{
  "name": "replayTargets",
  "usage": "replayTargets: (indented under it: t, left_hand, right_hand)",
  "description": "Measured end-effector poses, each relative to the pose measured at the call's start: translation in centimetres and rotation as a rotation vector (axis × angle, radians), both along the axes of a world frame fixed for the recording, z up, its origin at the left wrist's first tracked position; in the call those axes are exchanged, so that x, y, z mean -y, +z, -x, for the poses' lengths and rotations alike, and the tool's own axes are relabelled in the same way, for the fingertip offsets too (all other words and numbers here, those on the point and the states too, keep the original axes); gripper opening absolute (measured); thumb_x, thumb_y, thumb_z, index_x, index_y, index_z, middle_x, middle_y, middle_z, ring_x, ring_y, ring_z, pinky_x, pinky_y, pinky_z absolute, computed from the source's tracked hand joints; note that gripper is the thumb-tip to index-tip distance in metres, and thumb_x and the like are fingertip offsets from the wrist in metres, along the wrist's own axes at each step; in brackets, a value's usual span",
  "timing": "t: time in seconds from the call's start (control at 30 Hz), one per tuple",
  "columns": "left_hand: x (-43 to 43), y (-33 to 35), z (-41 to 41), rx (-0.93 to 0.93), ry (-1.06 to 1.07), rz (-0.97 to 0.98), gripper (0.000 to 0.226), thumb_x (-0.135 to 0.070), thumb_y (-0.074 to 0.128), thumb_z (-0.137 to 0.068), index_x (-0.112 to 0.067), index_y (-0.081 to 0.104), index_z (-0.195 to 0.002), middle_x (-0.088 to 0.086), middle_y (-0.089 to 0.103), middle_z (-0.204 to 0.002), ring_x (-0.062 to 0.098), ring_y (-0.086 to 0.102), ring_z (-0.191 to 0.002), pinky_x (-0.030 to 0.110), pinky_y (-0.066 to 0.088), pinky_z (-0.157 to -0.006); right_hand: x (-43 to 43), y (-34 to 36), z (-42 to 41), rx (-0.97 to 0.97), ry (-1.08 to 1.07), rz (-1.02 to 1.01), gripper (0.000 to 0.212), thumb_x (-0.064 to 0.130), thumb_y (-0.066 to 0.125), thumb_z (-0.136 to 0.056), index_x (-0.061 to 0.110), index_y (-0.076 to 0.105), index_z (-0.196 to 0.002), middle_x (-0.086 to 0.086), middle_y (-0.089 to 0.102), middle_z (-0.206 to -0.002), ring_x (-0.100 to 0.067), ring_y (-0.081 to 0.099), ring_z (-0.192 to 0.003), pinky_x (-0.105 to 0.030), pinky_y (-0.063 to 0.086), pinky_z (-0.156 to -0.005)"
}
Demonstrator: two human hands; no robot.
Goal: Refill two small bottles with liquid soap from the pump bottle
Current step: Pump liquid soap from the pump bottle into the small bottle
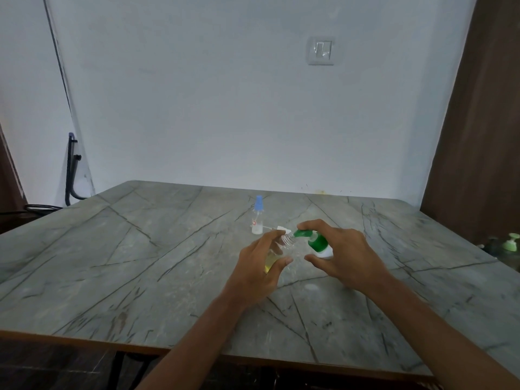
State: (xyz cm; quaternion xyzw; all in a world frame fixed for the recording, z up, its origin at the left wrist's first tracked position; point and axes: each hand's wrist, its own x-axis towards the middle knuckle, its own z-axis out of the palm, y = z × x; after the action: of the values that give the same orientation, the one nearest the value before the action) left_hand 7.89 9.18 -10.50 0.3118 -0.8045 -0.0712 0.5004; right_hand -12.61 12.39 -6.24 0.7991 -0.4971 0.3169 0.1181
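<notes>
My left hand (263,261) grips a small clear bottle (277,253) with yellowish liquid in its lower part, tilted so its open threaded neck points right. My right hand (342,253) holds the pump bottle (318,244), green-topped with a white body, and a finger lies on the green pump head, whose spout meets the small bottle's neck. Behind them a second small clear bottle (257,218) with a light blue cap stands upright on the table. A white spray cap with its tube (277,228) lies beside that bottle.
The grey marble-pattern table (140,263) runs to a wall at the back. At the right edge stand other pump bottles with pale green tops (510,246). A dark metal frame (71,170) leans against the wall at the left.
</notes>
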Motion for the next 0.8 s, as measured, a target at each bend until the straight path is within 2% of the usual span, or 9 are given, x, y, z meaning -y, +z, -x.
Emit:
replayTargets:
  t: [0.1,0.2,0.3,0.47,0.6,0.7,0.8]
  left_hand:
    - [0.13,-0.17,0.05,0.014,-0.005,0.016,0.049,-0.034,0.067,-0.085,-0.025,0.046,-0.129,-0.017,0.056,-0.107,0.004,0.059,-0.092,0.02,0.052,-0.081]
    - [0.16,-0.23,0.04,0.016,-0.002,0.014,0.05,-0.035,0.066,-0.084,-0.025,0.046,-0.129,-0.015,0.058,-0.108,0.004,0.06,-0.093,0.021,0.052,-0.082]
    - [0.2,-0.17,-0.07,-0.002,0.004,0.007,0.052,-0.032,0.069,-0.083,-0.017,0.049,-0.129,-0.006,0.063,-0.109,0.005,0.06,-0.093,0.016,0.051,-0.083]
    - [0.1,-0.05,-0.06,-0.003,0.018,-0.015,0.053,-0.03,0.071,-0.083,-0.016,0.049,-0.129,-0.003,0.064,-0.111,0.004,0.059,-0.095,0.012,0.049,-0.085]
    - [0.2,-0.01,-0.06,0.0,0.02,-0.01,0.053,-0.03,0.071,-0.083,-0.016,0.049,-0.129,-0.004,0.063,-0.112,0.004,0.059,-0.097,0.014,0.049,-0.086]
    - [0.21,-0.01,-0.03,0.009,0.031,-0.012,0.053,-0.031,0.071,-0.083,-0.015,0.049,-0.128,-0.006,0.062,-0.113,0.0,0.056,-0.097,0.006,0.045,-0.085]
    - [0.09,0.1,0.01,0.002,0.04,-0.034,0.052,-0.03,0.072,-0.082,-0.025,0.047,-0.127,-0.014,0.057,-0.111,-0.008,0.054,-0.094,0.0,0.038,-0.083]
  right_hand:
    - [0.11,-0.15,0.08,0.014,-0.002,0.016,0.06,0.036,0.082,-0.075,0.041,0.05,-0.125,0.009,0.072,-0.098,-0.005,0.058,-0.073,-0.012,0.046,-0.071]
    - [0.05,-0.15,0.12,0.006,-0.001,0.01,0.064,0.038,0.081,-0.076,0.045,0.044,-0.127,0.01,0.072,-0.1,-0.004,0.059,-0.074,-0.013,0.047,-0.071]
    - [-0.16,0.05,0.02,-0.03,-0.011,0.001,0.071,0.043,0.079,-0.077,0.051,0.033,-0.132,0.012,0.071,-0.104,-0.004,0.06,-0.078,-0.013,0.045,-0.074]
    - [-0.43,0.04,-0.02,-0.041,-0.001,0.018,0.073,0.044,0.079,-0.077,0.046,0.037,-0.137,0.009,0.071,-0.106,-0.006,0.062,-0.08,-0.014,0.043,-0.074]
    - [-0.32,0.03,0.02,-0.026,0.014,0.016,0.076,0.042,0.08,-0.076,0.052,0.029,-0.131,0.01,0.071,-0.102,-0.008,0.064,-0.077,-0.018,0.051,-0.072]
    - [-0.15,0.01,-0.02,-0.011,0.005,-0.004,0.075,0.042,0.08,-0.076,0.055,0.028,-0.129,0.009,0.071,-0.099,-0.012,0.064,-0.075,-0.023,0.056,-0.073]
    - [-0.02,-0.07,-0.03,0.007,-0.005,-0.014,0.074,0.039,0.081,-0.076,0.054,0.029,-0.127,0.012,0.069,-0.094,-0.008,0.061,-0.069,-0.013,0.05,-0.069]
